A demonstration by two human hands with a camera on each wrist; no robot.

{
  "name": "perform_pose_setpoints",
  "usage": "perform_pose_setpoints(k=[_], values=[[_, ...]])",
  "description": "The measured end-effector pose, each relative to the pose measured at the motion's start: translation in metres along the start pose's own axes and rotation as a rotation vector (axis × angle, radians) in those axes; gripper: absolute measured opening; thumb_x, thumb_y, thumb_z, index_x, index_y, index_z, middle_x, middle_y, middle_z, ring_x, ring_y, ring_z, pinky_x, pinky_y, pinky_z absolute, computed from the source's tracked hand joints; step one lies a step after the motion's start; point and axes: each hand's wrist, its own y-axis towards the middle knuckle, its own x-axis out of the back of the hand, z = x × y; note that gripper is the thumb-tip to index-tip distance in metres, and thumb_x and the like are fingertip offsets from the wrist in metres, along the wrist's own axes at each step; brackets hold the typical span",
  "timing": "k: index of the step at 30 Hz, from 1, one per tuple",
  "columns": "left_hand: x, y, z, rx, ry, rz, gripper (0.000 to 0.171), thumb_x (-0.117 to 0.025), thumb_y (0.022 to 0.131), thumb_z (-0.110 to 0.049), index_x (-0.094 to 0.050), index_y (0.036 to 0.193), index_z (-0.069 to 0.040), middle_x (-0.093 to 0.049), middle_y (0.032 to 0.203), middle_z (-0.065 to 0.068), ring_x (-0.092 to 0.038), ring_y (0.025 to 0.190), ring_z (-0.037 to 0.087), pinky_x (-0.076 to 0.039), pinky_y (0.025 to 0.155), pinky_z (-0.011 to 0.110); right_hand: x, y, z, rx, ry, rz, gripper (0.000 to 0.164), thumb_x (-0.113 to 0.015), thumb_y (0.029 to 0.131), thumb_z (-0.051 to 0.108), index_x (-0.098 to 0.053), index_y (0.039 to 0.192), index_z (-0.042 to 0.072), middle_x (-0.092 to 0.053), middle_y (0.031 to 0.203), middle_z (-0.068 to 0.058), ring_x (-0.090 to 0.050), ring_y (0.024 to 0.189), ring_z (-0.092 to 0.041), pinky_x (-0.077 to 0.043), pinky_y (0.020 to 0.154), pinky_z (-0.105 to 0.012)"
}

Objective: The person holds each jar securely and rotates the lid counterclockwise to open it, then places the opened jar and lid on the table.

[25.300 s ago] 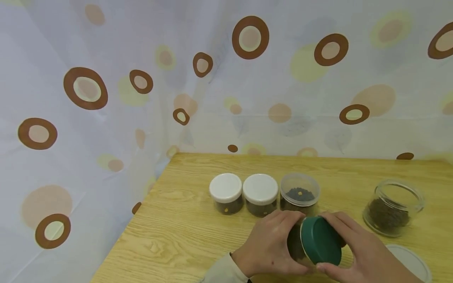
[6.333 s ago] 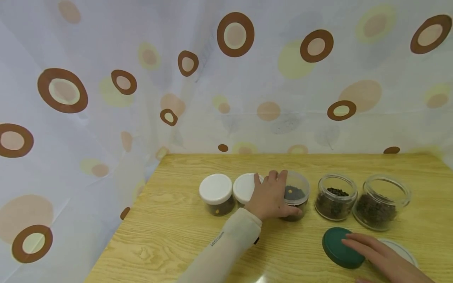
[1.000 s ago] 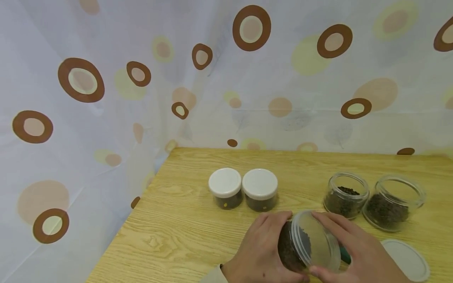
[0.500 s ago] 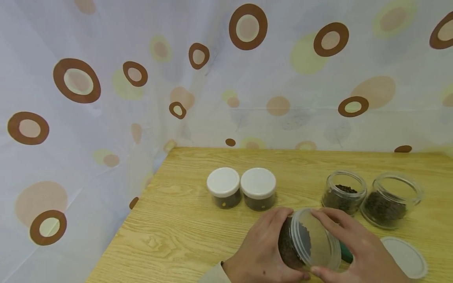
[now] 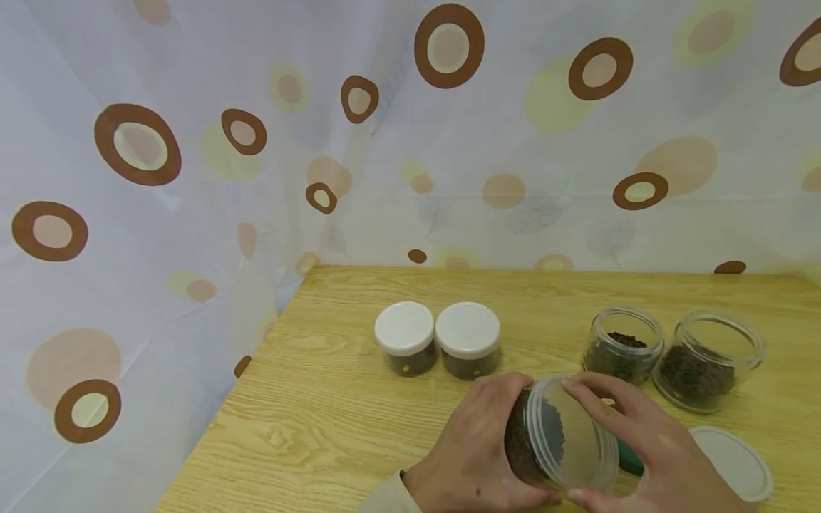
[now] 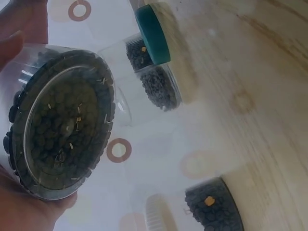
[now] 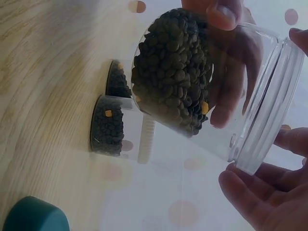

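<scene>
Both hands hold a clear jar [image 5: 521, 447] of dark pellets above the table's near part, tilted with its translucent lid [image 5: 580, 442] toward the right. My left hand [image 5: 474, 452] grips the jar's body, its fingers wrapped round the side. With fingertips and thumb on opposite edges, my right hand [image 5: 661, 456] grips the lid. The right wrist view shows the lid [image 7: 269, 106] on the jar's mouth and the pellets [image 7: 168, 72] lying at the base end. Behind the right hand, a green lid [image 5: 630, 458] is partly hidden.
Two jars with white lids, a left one [image 5: 404, 335] and a right one [image 5: 467, 335], stand side by side. Two lidless glass jars of pellets, one smaller [image 5: 622, 360] and one larger [image 5: 698, 377], stand at right. A pale lid [image 5: 734, 463] lies near the right hand.
Earlier, both hands held the green-lidded jar; it now stands lidless. The translucent-lidded jar has left the row and is in both hands. Over the last second, the right fingers shifted slightly on its lid.
</scene>
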Motion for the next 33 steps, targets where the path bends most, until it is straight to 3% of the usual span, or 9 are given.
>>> perform_pose_setpoints(k=[3, 11, 17, 21, 24, 26, 29, 33], values=[[0.002, 0.001, 0.0, -0.016, 0.008, 0.0, 0.104, -0.091, 0.056, -0.051, -0.04, 0.14, -0.016, -0.053, 0.13, -0.006, -0.052, 0.118, 0.007, -0.041, 0.107, 0.022, 0.0, -0.001, -0.003, 0.023, 0.018, 0.005, 0.11, -0.098, 0.049, 0.038, -0.052, 0.144, 0.01, -0.047, 0.144, 0.004, -0.039, 0.128, 0.008, -0.048, 0.079, -0.02], [0.005, 0.0, 0.004, 0.004, -0.134, 0.097, 0.108, -0.092, 0.057, -0.047, -0.036, 0.145, -0.02, -0.053, 0.135, -0.004, -0.05, 0.125, 0.006, -0.041, 0.11, 0.026, 0.003, -0.002, -0.008, 0.068, 0.028, 0.088, 0.108, -0.095, 0.054, 0.039, -0.047, 0.147, 0.011, -0.039, 0.153, 0.003, -0.031, 0.137, 0.006, -0.05, 0.078, -0.032], [0.002, -0.003, 0.004, 0.032, -0.089, 0.082, 0.106, -0.091, 0.058, -0.048, -0.035, 0.144, -0.022, -0.052, 0.135, -0.006, -0.05, 0.123, 0.007, -0.043, 0.108, 0.026, 0.005, 0.001, -0.005, 0.056, -0.017, 0.138, 0.109, -0.094, 0.057, 0.043, -0.043, 0.15, 0.014, -0.037, 0.154, 0.002, -0.028, 0.139, 0.007, -0.053, 0.076, -0.037], [0.002, -0.004, 0.002, 0.046, 0.001, 0.04, 0.109, -0.091, 0.057, -0.052, -0.035, 0.145, -0.019, -0.051, 0.136, -0.007, -0.051, 0.124, 0.009, -0.045, 0.105, 0.026, 0.008, 0.002, -0.001, -0.001, -0.057, 0.173, 0.112, -0.093, 0.06, 0.042, -0.037, 0.153, 0.018, -0.034, 0.157, 0.004, -0.024, 0.139, 0.012, -0.054, 0.075, -0.037], [0.0, -0.004, 0.002, 0.048, 0.06, 0.006, 0.111, -0.09, 0.056, -0.055, -0.036, 0.145, -0.016, -0.052, 0.136, -0.005, -0.052, 0.125, 0.01, -0.046, 0.105, 0.027, 0.006, 0.001, -0.001, -0.049, -0.062, 0.161, 0.11, -0.092, 0.062, 0.038, -0.036, 0.154, 0.021, -0.035, 0.157, 0.005, -0.031, 0.137, 0.01, -0.055, 0.076, -0.036], [-0.001, -0.004, 0.001, 0.04, 0.092, -0.008, 0.112, -0.09, 0.056, -0.057, -0.038, 0.145, -0.014, -0.053, 0.136, -0.003, -0.053, 0.124, 0.012, -0.047, 0.105, 0.028, 0.004, -0.001, -0.001, -0.095, -0.074, 0.153, 0.106, -0.091, 0.065, 0.038, -0.035, 0.154, 0.023, -0.039, 0.154, 0.004, -0.043, 0.133, 0.0, -0.055, 0.075, -0.037], [-0.003, -0.005, 0.002, 0.019, 0.133, -0.024, 0.112, -0.089, 0.055, -0.059, -0.04, 0.143, -0.012, -0.055, 0.135, -0.001, -0.056, 0.123, 0.013, -0.048, 0.104, 0.029, 0.001, -0.002, -0.002, -0.215, -0.067, 0.206, 0.096, -0.085, 0.075, 0.039, -0.032, 0.155, 0.03, -0.045, 0.148, -0.001, -0.058, 0.121, -0.02, -0.055, 0.073, -0.045], [-0.006, -0.007, 0.001, -0.001, 0.169, -0.023, 0.112, -0.088, 0.056, -0.061, -0.04, 0.143, -0.011, -0.055, 0.134, 0.0, -0.057, 0.122, 0.014, -0.05, 0.102, 0.032, -0.001, -0.005, -0.006, -0.367, -0.042, 0.318, 0.083, -0.074, 0.086, 0.044, -0.029, 0.155, 0.032, -0.048, 0.144, -0.011, -0.065, 0.108, -0.032, -0.053, 0.067, -0.049]])
